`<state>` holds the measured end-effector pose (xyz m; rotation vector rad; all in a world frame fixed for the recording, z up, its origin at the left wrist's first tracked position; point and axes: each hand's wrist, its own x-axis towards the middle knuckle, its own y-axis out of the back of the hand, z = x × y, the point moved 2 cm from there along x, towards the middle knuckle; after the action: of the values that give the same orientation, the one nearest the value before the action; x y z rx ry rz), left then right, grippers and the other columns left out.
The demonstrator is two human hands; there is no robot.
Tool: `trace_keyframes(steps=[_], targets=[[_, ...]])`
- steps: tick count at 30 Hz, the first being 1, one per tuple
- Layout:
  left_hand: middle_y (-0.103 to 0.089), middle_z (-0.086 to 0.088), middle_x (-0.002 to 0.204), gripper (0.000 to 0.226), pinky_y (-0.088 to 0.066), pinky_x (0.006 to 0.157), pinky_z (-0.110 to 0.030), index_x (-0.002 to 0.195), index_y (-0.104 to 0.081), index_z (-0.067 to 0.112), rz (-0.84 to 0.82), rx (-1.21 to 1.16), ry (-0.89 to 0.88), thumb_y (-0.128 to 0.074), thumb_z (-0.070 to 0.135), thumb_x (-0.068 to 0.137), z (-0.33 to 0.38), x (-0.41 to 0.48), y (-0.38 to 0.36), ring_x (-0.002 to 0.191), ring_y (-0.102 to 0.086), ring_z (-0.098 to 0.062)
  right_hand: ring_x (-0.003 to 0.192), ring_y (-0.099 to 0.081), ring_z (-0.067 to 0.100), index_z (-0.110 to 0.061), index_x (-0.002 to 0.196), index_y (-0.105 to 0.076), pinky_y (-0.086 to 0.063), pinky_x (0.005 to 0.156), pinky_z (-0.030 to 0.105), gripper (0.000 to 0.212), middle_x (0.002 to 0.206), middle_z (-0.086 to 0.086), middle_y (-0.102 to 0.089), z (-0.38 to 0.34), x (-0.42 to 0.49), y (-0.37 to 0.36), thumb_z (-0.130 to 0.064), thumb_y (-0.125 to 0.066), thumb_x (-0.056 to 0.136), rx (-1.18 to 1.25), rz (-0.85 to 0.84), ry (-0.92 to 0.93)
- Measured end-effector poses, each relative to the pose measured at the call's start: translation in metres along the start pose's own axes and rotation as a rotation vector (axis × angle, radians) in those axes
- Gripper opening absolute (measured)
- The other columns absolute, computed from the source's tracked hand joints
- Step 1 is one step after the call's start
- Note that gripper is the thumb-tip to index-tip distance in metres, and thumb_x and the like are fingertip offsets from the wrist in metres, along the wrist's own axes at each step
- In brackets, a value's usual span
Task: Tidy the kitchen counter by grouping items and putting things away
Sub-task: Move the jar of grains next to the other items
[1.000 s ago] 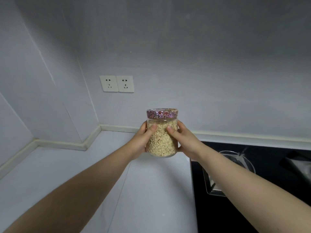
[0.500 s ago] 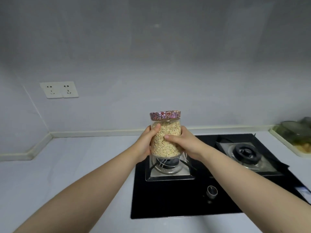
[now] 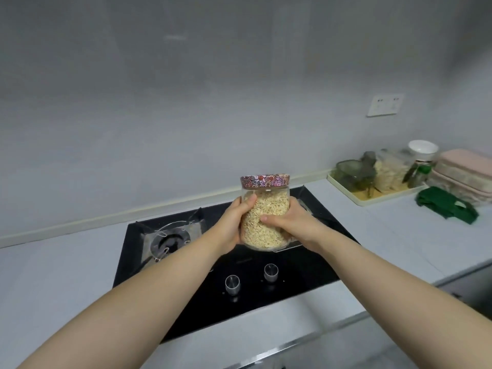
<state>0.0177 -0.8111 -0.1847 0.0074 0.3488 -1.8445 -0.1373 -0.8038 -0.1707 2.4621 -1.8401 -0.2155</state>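
One pale counter (image 3: 53, 275) fills my feed from nine o'clock round to three, running along a plain grey wall. Set into it at centre is a black glass hob (image 3: 306, 265); its left burner (image 3: 170, 241) shows at nine o'clock from the jar, while the right burner is mostly hidden behind the hands. Out at two o'clock a stack of pink lidded boxes (image 3: 463, 166) sits by the wall, and just beside it, on its nine o'clock side, stands a cream tray (image 3: 372, 202) crowded with containers too blurred for me to name. The glass jar (image 3: 266, 217), full of pale oat-like flakes and capped with a floral lid (image 3: 265, 181), is held upright over the hob, dead centre in my view. The left hand (image 3: 229, 227) grips its nine o'clock side with the thumb laid across the front of the glass; the right hand (image 3: 290, 225) grips the three o'clock side, thumb curled across the front lower down. A green cloth (image 3: 447, 206) lies crumpled on the counter in front of the boxes. Two metal knobs (image 3: 232, 283) stand at six o'clock below the jar, and a white socket (image 3: 384, 105) is on the wall at one o'clock.
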Motion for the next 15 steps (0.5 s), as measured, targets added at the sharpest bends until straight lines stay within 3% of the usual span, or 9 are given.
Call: trace_keyframes(steps=[2, 4, 7, 11, 15], targets=[[-0.063, -0.004, 0.125, 0.069, -0.046, 0.094, -0.060, 0.130, -0.048, 0.024, -0.055, 0.027, 0.004, -0.067, 0.058, 0.073, -0.006, 0.014, -0.026, 0.114, -0.060, -0.028, 0.095, -0.068, 0.018, -0.020, 0.117, -0.052, -0.057, 0.083, 0.044, 0.065, 0.107, 0.002, -0.069, 0.008, -0.010, 0.026, -0.031, -0.085, 0.062, -0.001, 0.062, -0.005], [-0.064, -0.001, 0.123, 0.068, -0.048, 0.092, -0.058, 0.129, -0.049, 0.025, -0.081, 0.069, 0.021, -0.066, 0.057, 0.072, -0.008, 0.026, -0.050, 0.113, -0.061, -0.026, 0.099, -0.068, 0.017, -0.020, 0.120, -0.054, -0.055, 0.088, 0.044, 0.075, 0.108, 0.001, -0.070, 0.018, -0.016, 0.052, -0.035, -0.086, 0.054, 0.027, 0.116, -0.006], [-0.065, 0.000, 0.122, 0.068, -0.050, 0.091, -0.054, 0.129, -0.050, 0.025, -0.142, 0.108, 0.034, -0.068, 0.057, 0.071, -0.012, 0.048, -0.076, 0.113, -0.061, -0.025, 0.101, -0.067, 0.018, -0.017, 0.119, -0.055, -0.053, 0.092, 0.041, 0.067, 0.109, 0.003, -0.069, 0.028, -0.023, 0.081, -0.024, -0.086, 0.061, 0.069, 0.178, -0.020], [-0.065, -0.003, 0.121, 0.062, -0.055, 0.083, -0.046, 0.128, -0.051, 0.022, -0.198, 0.127, 0.057, -0.062, 0.049, 0.074, -0.015, 0.085, -0.110, 0.109, -0.063, -0.023, 0.102, -0.067, 0.020, -0.014, 0.122, -0.054, -0.052, 0.094, 0.043, 0.083, 0.111, 0.005, -0.069, 0.042, -0.017, 0.124, -0.034, -0.089, 0.049, 0.101, 0.258, -0.047], [-0.065, -0.005, 0.121, 0.065, -0.055, 0.082, -0.047, 0.130, -0.049, 0.018, -0.284, 0.121, 0.102, -0.061, 0.049, 0.074, -0.025, 0.125, -0.142, 0.108, -0.064, -0.025, 0.104, -0.066, 0.023, -0.013, 0.121, -0.057, -0.050, 0.095, 0.046, 0.074, 0.111, 0.008, -0.069, 0.050, -0.014, 0.166, -0.026, -0.087, 0.054, 0.112, 0.285, -0.064]])
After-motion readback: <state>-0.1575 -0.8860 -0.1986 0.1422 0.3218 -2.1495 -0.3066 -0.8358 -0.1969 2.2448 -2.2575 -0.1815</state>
